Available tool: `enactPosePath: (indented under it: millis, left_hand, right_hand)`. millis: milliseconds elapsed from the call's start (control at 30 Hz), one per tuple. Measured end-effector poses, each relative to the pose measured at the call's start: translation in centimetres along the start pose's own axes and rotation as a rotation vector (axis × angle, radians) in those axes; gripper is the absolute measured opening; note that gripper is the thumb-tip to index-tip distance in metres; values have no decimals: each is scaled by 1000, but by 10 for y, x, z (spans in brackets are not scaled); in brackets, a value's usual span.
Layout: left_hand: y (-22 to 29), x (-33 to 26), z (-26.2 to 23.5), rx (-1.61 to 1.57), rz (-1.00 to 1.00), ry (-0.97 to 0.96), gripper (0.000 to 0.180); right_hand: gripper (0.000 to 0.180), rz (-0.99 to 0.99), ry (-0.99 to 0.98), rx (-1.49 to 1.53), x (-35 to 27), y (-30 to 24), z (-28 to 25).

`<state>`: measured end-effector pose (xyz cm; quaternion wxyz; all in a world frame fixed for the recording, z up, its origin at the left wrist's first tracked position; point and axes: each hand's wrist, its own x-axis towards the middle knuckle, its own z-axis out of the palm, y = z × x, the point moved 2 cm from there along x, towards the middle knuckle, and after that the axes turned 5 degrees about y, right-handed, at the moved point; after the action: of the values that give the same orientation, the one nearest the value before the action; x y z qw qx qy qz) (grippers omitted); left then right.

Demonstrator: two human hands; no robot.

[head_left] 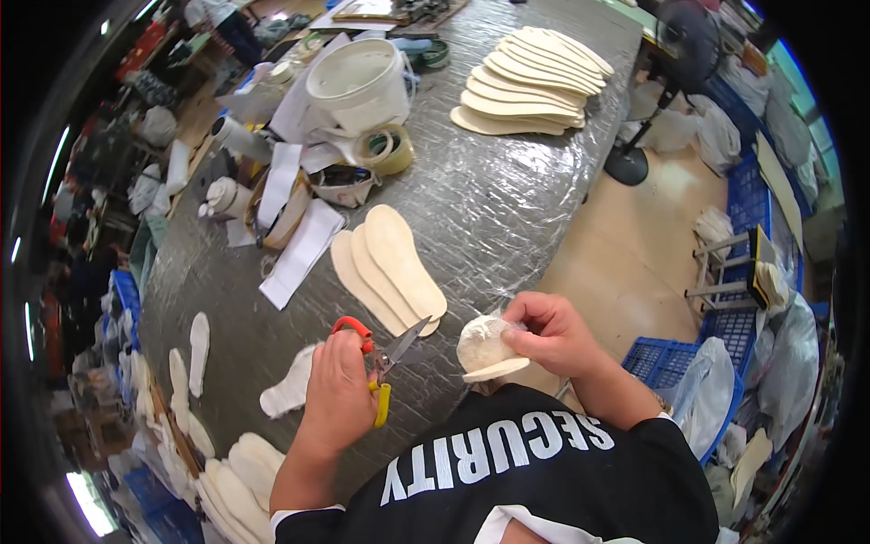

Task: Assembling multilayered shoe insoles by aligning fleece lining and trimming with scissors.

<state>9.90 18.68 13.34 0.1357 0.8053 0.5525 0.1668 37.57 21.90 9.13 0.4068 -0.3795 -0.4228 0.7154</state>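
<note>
My left hand (337, 392) grips a pair of scissors (385, 358) with one red and one yellow handle, the blades pointing right toward my other hand. My right hand (551, 334) holds a cream insole wrapped in clear plastic (485, 349) just off the table's near edge. Three cream insoles (390, 265) lie fanned on the grey plastic-covered table (489, 199) just beyond the scissors. A white offcut (290, 388) lies on the table left of my left hand.
A stack of several insoles (535, 80) sits at the far end. A white bucket (358, 82), tape roll (388, 150), paper strips and bottles crowd the far left. More insoles (231, 476) lie along the near left edge. Blue crates (675, 363) and a fan stand (634, 154) are on the floor to the right.
</note>
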Motion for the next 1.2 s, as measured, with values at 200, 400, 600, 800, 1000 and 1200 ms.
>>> enactPosePath:
  millis: [200,400,600,800,1000,1200]
  left_hand:
    - [15,-32,-10,429,44,150,50]
    - [22,-47,-11,478,126,121,37]
    - [23,-57,0,457,133,26,48]
    - [32,-64,7,377,193,71,48]
    - [39,-65,12,440,228,69,27]
    - [43,-68,16,420,242,49,15]
  right_hand:
    - [8,78,-45,-100,-9,-4,29]
    - [8,157,-151,-212,-20,-7,40]
    - [10,284,-260,-65,-28,-4,40]
    - [12,436,-362,175,-39,-1,35]
    - [13,450,-371,235,-48,-4,31]
    - [13,405,-403,252,-52,0,30]
